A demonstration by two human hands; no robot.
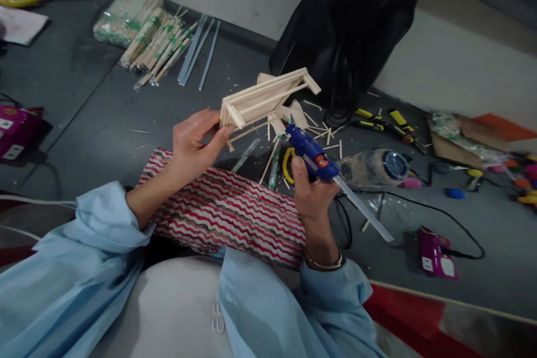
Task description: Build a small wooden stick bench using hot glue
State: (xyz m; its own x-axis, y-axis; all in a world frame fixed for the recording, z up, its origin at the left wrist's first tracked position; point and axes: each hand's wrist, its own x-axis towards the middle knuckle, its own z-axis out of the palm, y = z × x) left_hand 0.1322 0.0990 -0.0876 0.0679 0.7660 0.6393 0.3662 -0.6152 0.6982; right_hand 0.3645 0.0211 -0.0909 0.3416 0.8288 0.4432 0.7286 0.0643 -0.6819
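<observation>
My left hand [197, 142] pinches the near left end of a small wooden stick frame [268, 99], which is tilted and raised above the table. The frame is built of pale strips, with short legs sticking out at its ends. Wrapped round the handle of a blue hot glue gun [312, 152] is my right hand [314, 193]. A long translucent glue stick [364, 210] juts from the gun's back end. The gun's nozzle points toward the frame's underside; whether it touches the wood I cannot tell. Cut sticks [329, 133] lie scattered behind.
A striped red and white cloth [226, 212] lies along the near edge. Wrapped chopsticks [161, 47] and grey strips [197, 50] are at back left. A plastic bottle [373, 166], cutters [386, 126] and a purple box [438, 253] with a cord stand right. A black bag [344, 39] leans behind.
</observation>
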